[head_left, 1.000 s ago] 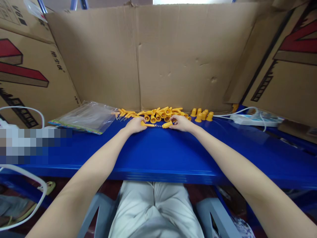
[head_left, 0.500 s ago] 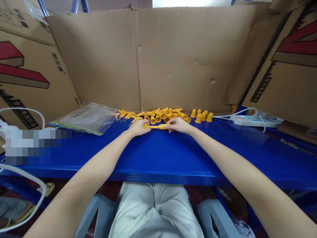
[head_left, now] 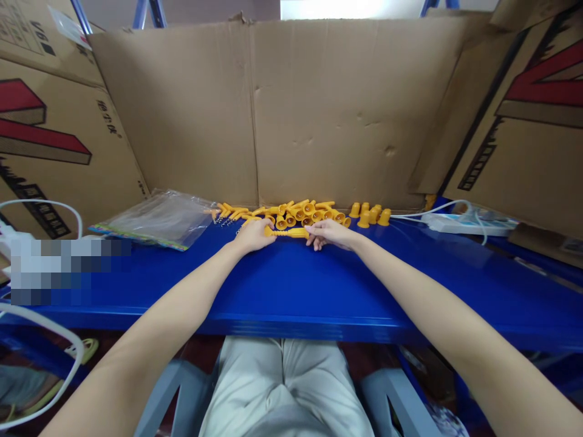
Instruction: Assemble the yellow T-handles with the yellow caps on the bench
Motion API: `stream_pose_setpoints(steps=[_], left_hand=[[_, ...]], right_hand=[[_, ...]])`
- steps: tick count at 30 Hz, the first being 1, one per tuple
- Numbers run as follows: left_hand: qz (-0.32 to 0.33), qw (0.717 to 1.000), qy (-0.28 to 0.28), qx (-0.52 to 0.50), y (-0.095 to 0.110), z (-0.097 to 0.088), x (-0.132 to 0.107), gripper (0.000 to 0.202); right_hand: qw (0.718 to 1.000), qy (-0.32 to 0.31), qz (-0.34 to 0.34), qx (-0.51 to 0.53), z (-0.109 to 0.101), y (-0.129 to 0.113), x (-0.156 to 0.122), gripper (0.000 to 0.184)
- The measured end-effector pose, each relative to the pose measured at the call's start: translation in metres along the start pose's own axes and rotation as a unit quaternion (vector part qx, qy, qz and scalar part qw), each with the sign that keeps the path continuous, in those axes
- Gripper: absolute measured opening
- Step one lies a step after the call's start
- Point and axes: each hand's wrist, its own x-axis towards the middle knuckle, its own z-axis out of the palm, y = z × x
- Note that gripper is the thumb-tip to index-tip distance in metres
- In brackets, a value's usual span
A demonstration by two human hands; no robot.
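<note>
Between my two hands lies a yellow ridged plastic stick [head_left: 296,232], level, just above or on the blue table [head_left: 291,285]. Its left end is gripped by my closed left hand [head_left: 255,235]. The fingers of my right hand [head_left: 330,234] pinch its thicker right end. Right behind the hands is a pile of yellow bell-shaped pieces [head_left: 308,209], several with their hollow mouths facing me. To the left of them are thin yellow sticks [head_left: 234,212] with small metal chains.
Several yellow cups [head_left: 374,213] stand right of the pile. Clear plastic bags [head_left: 159,218] lie on the left. A white power strip [head_left: 471,223] with a cable sits at the right. A cardboard sheet [head_left: 328,109] walls off the back; printed cartons [head_left: 50,145] flank it.
The right hand has shifted slightly along the stick, to the right, and its lower fingers are more curled. My left hand keeps its hold.
</note>
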Motion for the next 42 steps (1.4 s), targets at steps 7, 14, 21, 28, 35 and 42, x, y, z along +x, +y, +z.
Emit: stream_pose_setpoints(steps=[7, 14, 21, 28, 35, 42], left_hand=[[-0.034, 0.999, -0.011, -0.024, 0.004, -0.002, 0.0, 0.027], [-0.058, 0.998, -0.005, -0.035, 0.004, -0.003, 0.003, 0.023], [-0.035, 0.998, 0.007, -0.06, 0.009, -0.005, -0.002, 0.022], [-0.037, 0.997, 0.008, -0.072, 0.012, -0.004, -0.001, 0.02], [-0.048, 0.996, 0.004, -0.079, 0.009, -0.002, 0.0, 0.02], [-0.028, 0.996, 0.007, -0.083, 0.007, -0.002, -0.001, 0.025]], right_hand=[[0.998, 0.004, 0.051, 0.037, 0.008, -0.005, -0.002, 0.035], [0.999, 0.023, 0.006, 0.033, 0.007, -0.01, -0.004, 0.016], [1.0, 0.014, 0.013, 0.001, 0.006, -0.005, 0.001, 0.039], [0.996, 0.044, 0.078, -0.02, 0.007, -0.01, -0.001, 0.058], [0.999, 0.004, 0.033, 0.015, -0.002, -0.009, -0.006, 0.05], [0.999, 0.004, 0.032, 0.016, -0.002, -0.006, -0.001, 0.024]])
